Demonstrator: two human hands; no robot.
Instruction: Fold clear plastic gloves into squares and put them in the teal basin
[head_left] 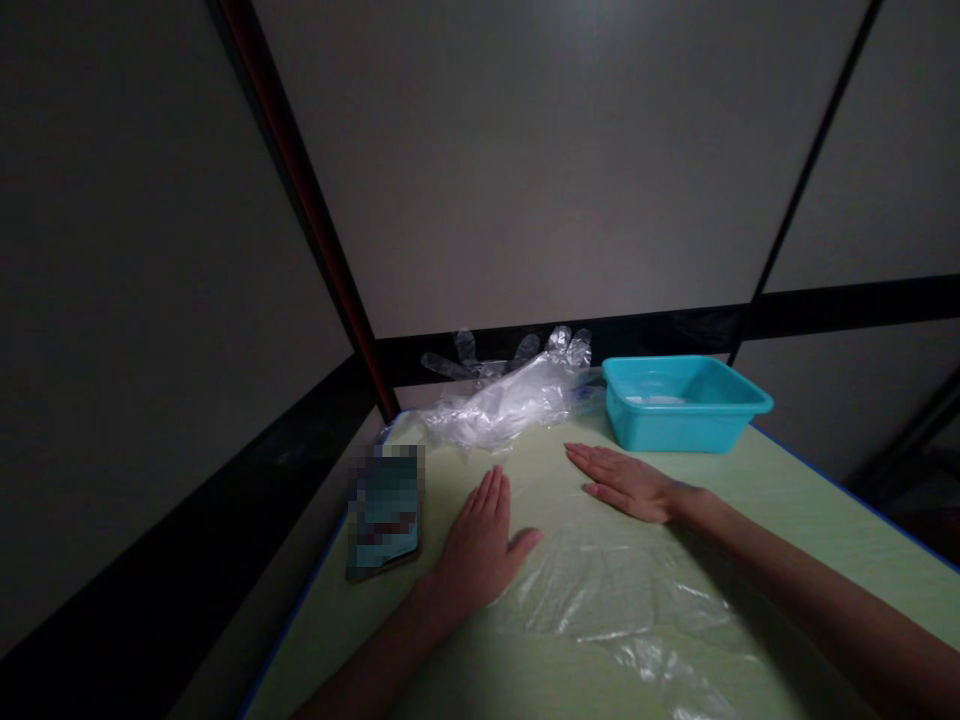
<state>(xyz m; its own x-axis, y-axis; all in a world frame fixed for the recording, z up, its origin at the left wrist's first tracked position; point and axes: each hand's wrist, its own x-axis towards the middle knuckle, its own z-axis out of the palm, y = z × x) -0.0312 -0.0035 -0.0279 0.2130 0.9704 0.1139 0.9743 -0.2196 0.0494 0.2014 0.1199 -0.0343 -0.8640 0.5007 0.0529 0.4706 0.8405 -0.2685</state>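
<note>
Clear plastic film (pixel 592 595), lower centre: creases seem best eased outward with our palms level. Grip: left hand (pixel 477 548), right hand (pixel 628 484) open flat, grasping nothing.

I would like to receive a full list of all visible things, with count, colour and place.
Table: one, pale green, blue edge
Basin: one, turquoise, far right of table
Disposable gloves: count unclear, transparent, far end
Thin plastic: count unclear, transparent, near part
Phone-like device: one, bluish screen, left side
Wall: panels, greyish, behind
Black band: across wall
Left hand: one, bare, beside device
Right hand: one, bare, before basin
</note>
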